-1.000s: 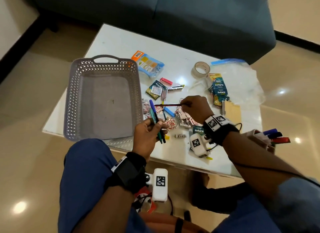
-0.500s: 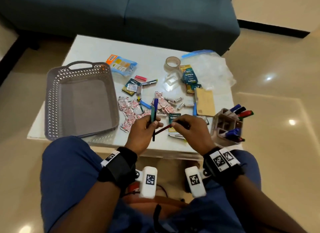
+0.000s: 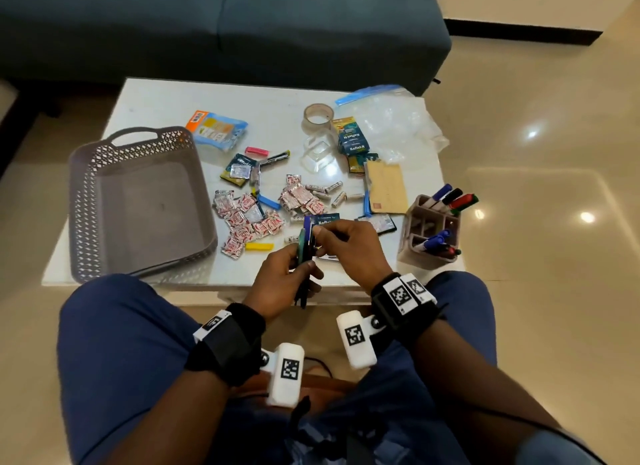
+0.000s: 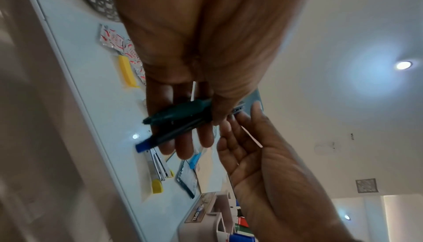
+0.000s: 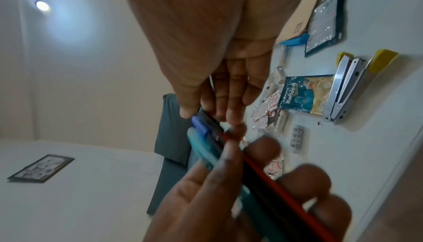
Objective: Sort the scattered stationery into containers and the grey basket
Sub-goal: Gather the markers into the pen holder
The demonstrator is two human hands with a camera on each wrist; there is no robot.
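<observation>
My left hand (image 3: 304, 274) grips a bundle of pens (image 3: 303, 246) upright over the table's near edge: teal, blue-capped and dark ones. In the right wrist view a red pencil (image 5: 274, 179) lies in that bundle under the left thumb. My right hand (image 3: 320, 234) pinches the bundle's top end, its fingertips (image 5: 235, 124) on the red pencil's tip. The left wrist view shows the teal pen (image 4: 178, 115) across my left hand (image 4: 187, 124), with the right hand (image 4: 242, 117) at its end. The grey basket (image 3: 86, 194) stands empty on the left. A grey pen holder (image 3: 412, 218) with markers stands at the right edge.
Red-and-white sachets (image 3: 249, 218), a yellow clip (image 3: 259, 246), a tape roll (image 3: 318, 114), a brown envelope (image 3: 386, 187), packets and a zip bag (image 3: 391, 118) lie scattered mid-table. A stapler (image 5: 343, 90) lies near the front edge. A dark sofa (image 3: 221, 31) stands behind the table.
My right hand carried the red pencil from over the table to the pens in my left hand. Both hands drew back to the near edge, and the head view shifted.
</observation>
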